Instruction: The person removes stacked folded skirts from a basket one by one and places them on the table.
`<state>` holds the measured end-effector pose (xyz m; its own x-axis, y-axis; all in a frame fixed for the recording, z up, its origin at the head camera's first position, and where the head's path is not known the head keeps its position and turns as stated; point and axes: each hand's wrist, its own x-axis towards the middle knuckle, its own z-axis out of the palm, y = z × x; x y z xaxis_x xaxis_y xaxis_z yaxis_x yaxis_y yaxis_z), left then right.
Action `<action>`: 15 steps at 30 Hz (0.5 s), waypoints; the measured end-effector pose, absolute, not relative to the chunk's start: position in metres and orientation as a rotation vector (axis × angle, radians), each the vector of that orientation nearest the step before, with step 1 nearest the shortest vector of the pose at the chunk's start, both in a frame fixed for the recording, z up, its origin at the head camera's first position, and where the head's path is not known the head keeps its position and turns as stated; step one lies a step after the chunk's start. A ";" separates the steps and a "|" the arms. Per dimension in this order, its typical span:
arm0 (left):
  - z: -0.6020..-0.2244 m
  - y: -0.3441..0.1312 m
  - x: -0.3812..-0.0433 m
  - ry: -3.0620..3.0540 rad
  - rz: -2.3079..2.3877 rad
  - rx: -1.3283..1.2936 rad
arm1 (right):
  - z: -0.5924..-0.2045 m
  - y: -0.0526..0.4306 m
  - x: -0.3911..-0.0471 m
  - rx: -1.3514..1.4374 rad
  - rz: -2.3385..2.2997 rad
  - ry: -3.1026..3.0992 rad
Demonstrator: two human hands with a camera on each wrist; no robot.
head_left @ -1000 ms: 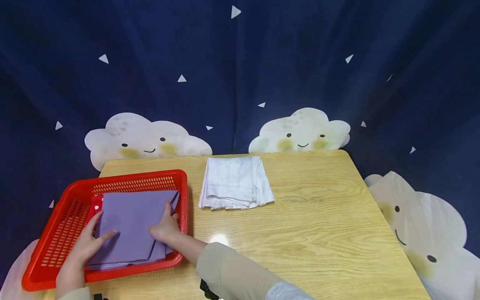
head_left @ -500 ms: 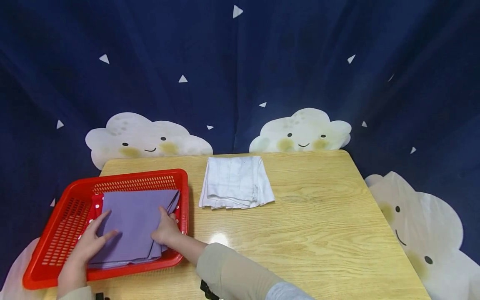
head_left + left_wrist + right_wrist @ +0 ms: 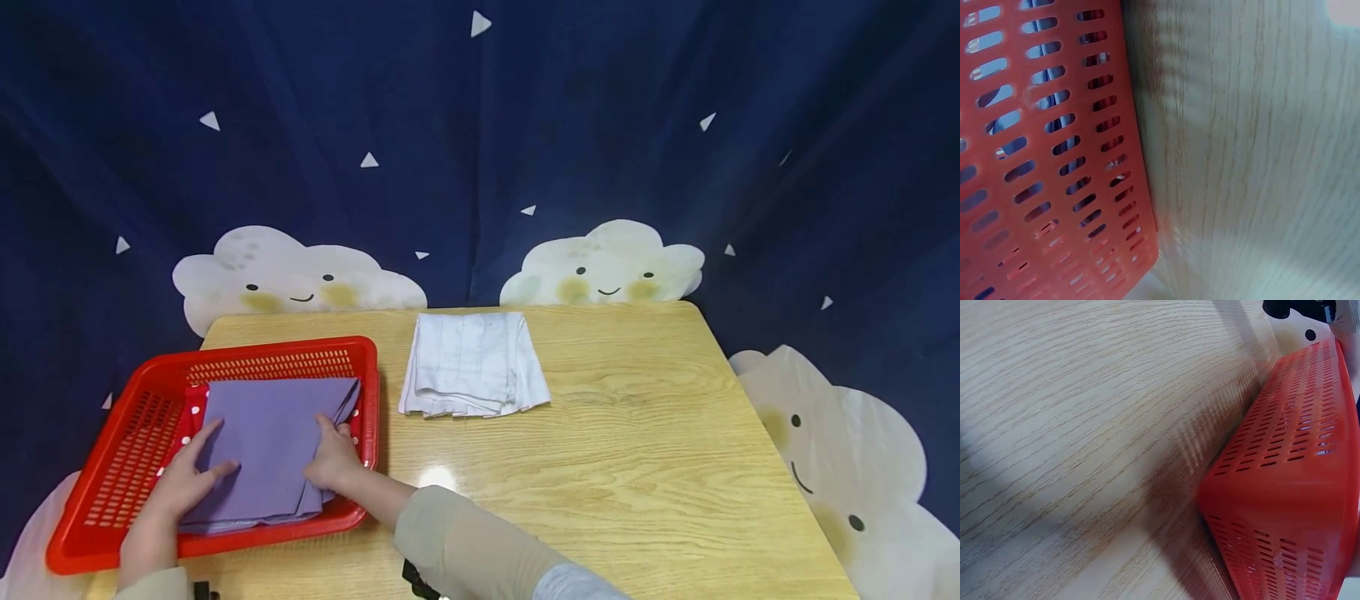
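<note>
A folded purple cloth (image 3: 264, 450) lies in a red plastic basket (image 3: 69, 533) at the left of the table. Its upper right corner shows several layers. Red fabric with white dots (image 3: 193, 408) peeks out beneath it on both sides. My left hand (image 3: 178, 487) rests over the cloth's left edge, fingers spread and thumb on top. At the right edge my right hand (image 3: 335, 460) touches the cloth, index finger extended; its other fingers are partly hidden. Both wrist views show mainly the basket's slotted walls (image 3: 1060, 144) and neither hand's fingers.
Right of the basket, a folded white pleated garment (image 3: 472, 364) lies near the back edge of the wooden table (image 3: 637, 450). Behind hangs a dark blue curtain (image 3: 480, 150) with white triangles. Cloud shapes (image 3: 600, 267) with smiling faces border the table.
My right hand has shifted slightly left and drawn the purple cloth's right edge inward, so more dotted red fabric shows there. The left hand stays almost in place.
</note>
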<state>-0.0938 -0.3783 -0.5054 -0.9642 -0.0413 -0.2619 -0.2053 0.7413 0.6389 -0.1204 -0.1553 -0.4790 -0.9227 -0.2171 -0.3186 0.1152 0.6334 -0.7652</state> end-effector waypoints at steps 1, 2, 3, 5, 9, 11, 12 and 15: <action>-0.505 -0.379 -0.094 2.698 1.022 -0.212 | -0.479 -0.155 -0.120 -0.083 -1.198 2.475; -0.505 -0.379 -0.094 2.694 1.010 -0.221 | -0.479 -0.155 -0.120 -0.084 -1.197 2.476; -0.504 -0.379 -0.095 2.690 1.004 -0.231 | -0.479 -0.155 -0.121 -0.086 -1.198 2.477; -0.503 -0.379 -0.095 2.688 1.006 -0.250 | -0.479 -0.155 -0.121 -0.089 -1.196 2.479; -0.503 -0.378 -0.094 2.711 1.081 -0.245 | -0.478 -0.155 -0.121 -0.107 -1.184 2.486; -0.503 -0.378 -0.093 2.721 1.128 -0.239 | -0.478 -0.154 -0.122 -0.118 -1.185 2.490; -0.502 -0.378 -0.092 2.720 1.149 -0.242 | -0.478 -0.154 -0.122 -0.129 -1.184 2.495; -0.500 -0.377 -0.090 2.709 1.163 -0.275 | -0.478 -0.153 -0.122 -0.173 -1.170 2.530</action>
<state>-0.0904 -0.3767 -0.5004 -0.9666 -0.0976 -0.2371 -0.2391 0.6771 0.6960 -0.1215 -0.1533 -0.4783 -0.9325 -0.2516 -0.2591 0.0345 0.6521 -0.7574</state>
